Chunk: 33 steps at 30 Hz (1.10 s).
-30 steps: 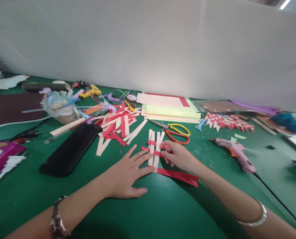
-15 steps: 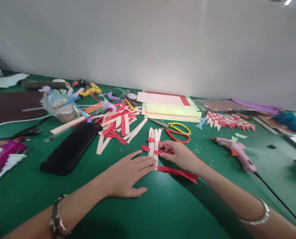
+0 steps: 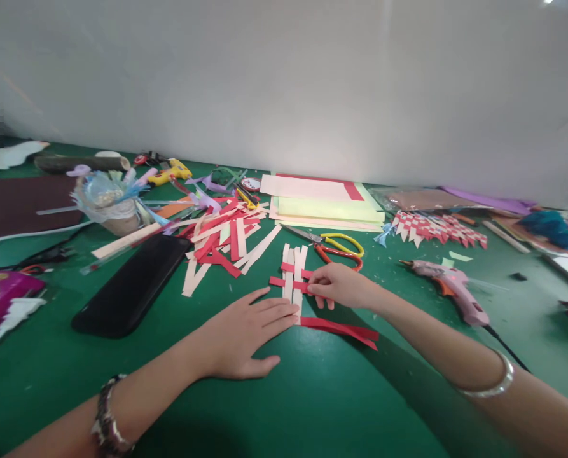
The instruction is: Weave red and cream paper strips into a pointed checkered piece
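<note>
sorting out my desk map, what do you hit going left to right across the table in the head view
magenta box → black case → pile of red and cream strips → left hand → woven strips → right hand → pink glue gun

A: strip weave by right hand = cream verticals w/ red crossbands. Loose strips below the wrist: red.

B: Scissors just beyond: yellow + orange handles. Glue gun right of the hand pink, table green.
</note>
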Tool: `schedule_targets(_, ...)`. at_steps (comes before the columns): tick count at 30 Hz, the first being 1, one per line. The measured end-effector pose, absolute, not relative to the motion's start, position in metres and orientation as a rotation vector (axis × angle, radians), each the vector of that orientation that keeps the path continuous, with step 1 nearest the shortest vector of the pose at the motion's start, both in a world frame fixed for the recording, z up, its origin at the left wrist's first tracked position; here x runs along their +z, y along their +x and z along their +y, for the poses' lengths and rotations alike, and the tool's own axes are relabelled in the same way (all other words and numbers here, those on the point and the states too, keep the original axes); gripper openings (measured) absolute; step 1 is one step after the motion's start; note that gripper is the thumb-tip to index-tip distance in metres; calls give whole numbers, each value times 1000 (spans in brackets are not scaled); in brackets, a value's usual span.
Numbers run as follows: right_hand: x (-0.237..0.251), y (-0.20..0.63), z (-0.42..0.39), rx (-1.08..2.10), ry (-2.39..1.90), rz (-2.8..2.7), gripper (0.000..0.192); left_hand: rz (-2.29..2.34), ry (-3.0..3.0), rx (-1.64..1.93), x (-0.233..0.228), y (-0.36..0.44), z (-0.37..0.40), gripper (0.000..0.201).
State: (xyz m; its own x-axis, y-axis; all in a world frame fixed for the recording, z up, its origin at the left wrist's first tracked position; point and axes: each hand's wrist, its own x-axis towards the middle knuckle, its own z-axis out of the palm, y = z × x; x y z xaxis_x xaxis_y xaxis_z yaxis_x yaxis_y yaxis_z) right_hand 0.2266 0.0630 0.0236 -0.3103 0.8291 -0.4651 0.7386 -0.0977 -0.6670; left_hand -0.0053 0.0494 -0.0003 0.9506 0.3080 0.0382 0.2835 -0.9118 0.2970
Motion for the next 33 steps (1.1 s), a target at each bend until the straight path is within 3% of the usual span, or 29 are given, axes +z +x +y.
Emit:
schedule_targets(8,35,223,79,1534,-1747,-2194,40,434,2815,131,0,-6,49,52)
schedule_targets(18,26,228,91,1791,-1795,-2027,16,449,2788,130,-1,-6,49,52)
schedule_targets(22,26,226,91,1778,-1801,-2000,15,442,2780,125,-1,-7,49,52)
schedule_targets(28,33,223,85,1586,-1811,-2028,34,431,2787,164,-2,-7,50,52)
schedule_targets(33,31,224,80,1497,-1835,-2056,24,427,2786,191,-2,-7,50,52)
